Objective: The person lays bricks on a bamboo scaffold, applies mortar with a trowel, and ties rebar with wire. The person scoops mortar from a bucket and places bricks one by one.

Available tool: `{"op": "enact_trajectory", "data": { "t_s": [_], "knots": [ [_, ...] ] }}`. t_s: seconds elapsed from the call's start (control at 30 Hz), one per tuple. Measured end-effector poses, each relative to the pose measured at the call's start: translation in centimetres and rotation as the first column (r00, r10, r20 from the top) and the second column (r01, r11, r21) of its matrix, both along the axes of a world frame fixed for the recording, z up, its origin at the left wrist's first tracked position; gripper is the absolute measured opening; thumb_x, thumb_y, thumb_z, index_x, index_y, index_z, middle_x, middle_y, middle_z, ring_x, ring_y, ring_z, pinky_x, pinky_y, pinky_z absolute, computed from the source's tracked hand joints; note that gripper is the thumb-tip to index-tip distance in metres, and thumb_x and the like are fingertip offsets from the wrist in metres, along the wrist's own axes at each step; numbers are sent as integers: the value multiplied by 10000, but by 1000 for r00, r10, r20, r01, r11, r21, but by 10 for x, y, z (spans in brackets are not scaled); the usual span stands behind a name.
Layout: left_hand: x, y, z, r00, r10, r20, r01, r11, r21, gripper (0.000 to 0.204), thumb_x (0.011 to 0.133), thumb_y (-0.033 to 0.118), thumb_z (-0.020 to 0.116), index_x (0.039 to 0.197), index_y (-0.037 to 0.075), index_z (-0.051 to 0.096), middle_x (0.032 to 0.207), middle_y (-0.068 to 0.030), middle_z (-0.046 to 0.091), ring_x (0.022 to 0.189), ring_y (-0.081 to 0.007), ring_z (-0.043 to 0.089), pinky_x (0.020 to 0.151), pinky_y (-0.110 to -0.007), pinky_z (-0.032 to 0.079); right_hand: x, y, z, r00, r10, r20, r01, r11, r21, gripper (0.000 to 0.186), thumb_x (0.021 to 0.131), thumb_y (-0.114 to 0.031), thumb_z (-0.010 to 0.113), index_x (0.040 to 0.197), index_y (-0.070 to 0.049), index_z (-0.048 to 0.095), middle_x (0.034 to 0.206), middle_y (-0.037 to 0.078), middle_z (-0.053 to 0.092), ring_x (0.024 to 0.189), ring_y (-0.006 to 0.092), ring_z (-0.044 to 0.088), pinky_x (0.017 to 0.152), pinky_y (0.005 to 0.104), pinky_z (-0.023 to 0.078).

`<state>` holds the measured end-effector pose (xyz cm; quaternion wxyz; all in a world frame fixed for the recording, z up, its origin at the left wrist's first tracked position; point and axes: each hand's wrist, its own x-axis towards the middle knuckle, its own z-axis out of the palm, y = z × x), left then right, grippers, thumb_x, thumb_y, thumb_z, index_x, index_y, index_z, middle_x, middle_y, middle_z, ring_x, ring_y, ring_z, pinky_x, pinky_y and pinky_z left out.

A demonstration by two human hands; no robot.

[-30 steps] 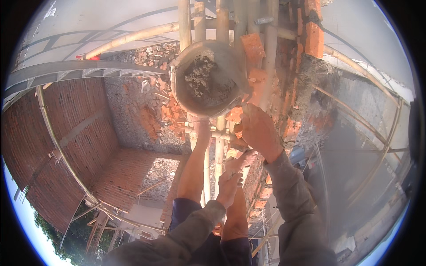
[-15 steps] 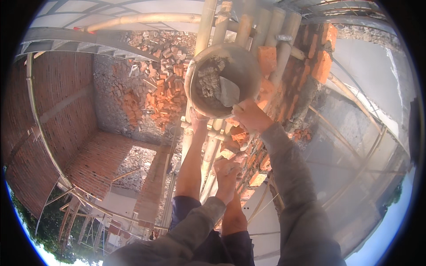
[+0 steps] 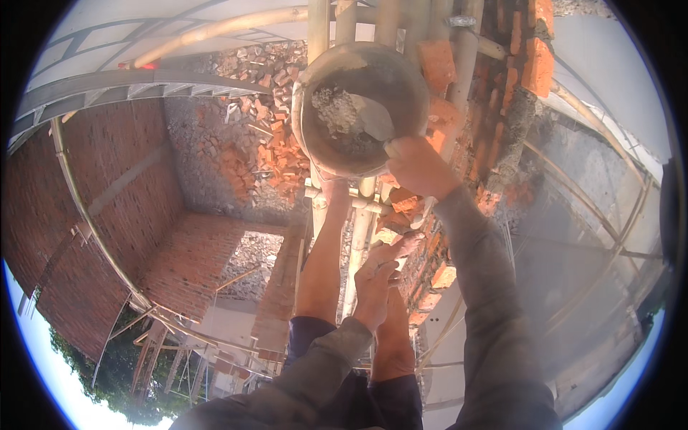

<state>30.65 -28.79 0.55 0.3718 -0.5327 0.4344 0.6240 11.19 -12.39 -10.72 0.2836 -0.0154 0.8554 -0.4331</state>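
A round bucket (image 3: 299, 122) coated with dried mortar stands on bamboo poles ahead of me. Grey mortar (image 3: 334, 111) lies inside against its left part. My right hand (image 3: 419, 166), at the bucket's near right rim, is closed round the handle of a trowel (image 3: 375, 119). The trowel's grey blade rests in the bucket beside the mortar; its handle is mostly hidden by my fingers. Lower down, my left hand (image 3: 373, 283) hangs over my right leg with its fingers loosely bent and apart, nothing visible in it.
Bamboo poles (image 3: 357, 247) form the narrow platform under my bare feet. Along its right runs a brick wall (image 3: 494, 122) with loose bricks (image 3: 437, 64) beside it. Far below on the left lies a heap of broken bricks (image 3: 279, 154). A bamboo pole (image 3: 584, 115) slants at the right.
The view has shifted, so the bucket sits higher in it. My left hand has loosened from a more curled shape. My right hand keeps hold of the trowel, whose blade has turned slightly.
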Motion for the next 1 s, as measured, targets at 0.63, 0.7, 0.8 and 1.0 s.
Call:
{"op": "enact_trajectory", "data": {
  "t_s": [0.63, 0.7, 0.8, 1.0],
  "knots": [
    [-221, -35, -118, 486, -765, -422, 312, 603, -734, 476, 898, 159, 824, 1323, -38, 738, 1216, -214, 783, 1072, -316, 762, 947, -414, 573, 85, 9, -36, 984, 167, 65, -163, 985, -65, 235, 723, -141, 762, 940, -55, 740, 852, 90, 661, 855, 295, 628, 716, 458, 504],
    [-219, -23, -113, 403, -839, -365, 267, 490, -830, 495, 910, 172, 828, 1340, -48, 718, 1225, -248, 767, 1058, -347, 760, 949, -436, 573, 93, 13, -22, 991, -15, -135, -17, 971, -238, 90, 844, -85, 717, 885, -11, 684, 745, 56, 611, 680, 177, 589, 595, 368, 474],
    [-224, -32, -110, 440, -865, -241, 362, 417, -834, 445, 928, 173, 809, 1327, -9, 734, 1121, -238, 776, 1013, -355, 756, 909, -445, 571, 98, 9, 2, 936, -228, 267, 316, 878, -359, 100, 933, -56, 682, 891, 32, 659, 669, 37, 585, 540, 108, 546, 504, 317, 448],
    [-218, -33, -99, 365, -872, -327, 345, 453, -822, 304, 967, 170, 757, 1224, 8, 749, 1005, -196, 776, 943, -317, 742, 861, -448, 552, 69, 14, -26, 774, -298, 558, 474, 858, -198, 126, 949, -105, 678, 991, 12, 690, 663, 61, 591, 573, 166, 592, 555, 359, 484]
  ]
}}
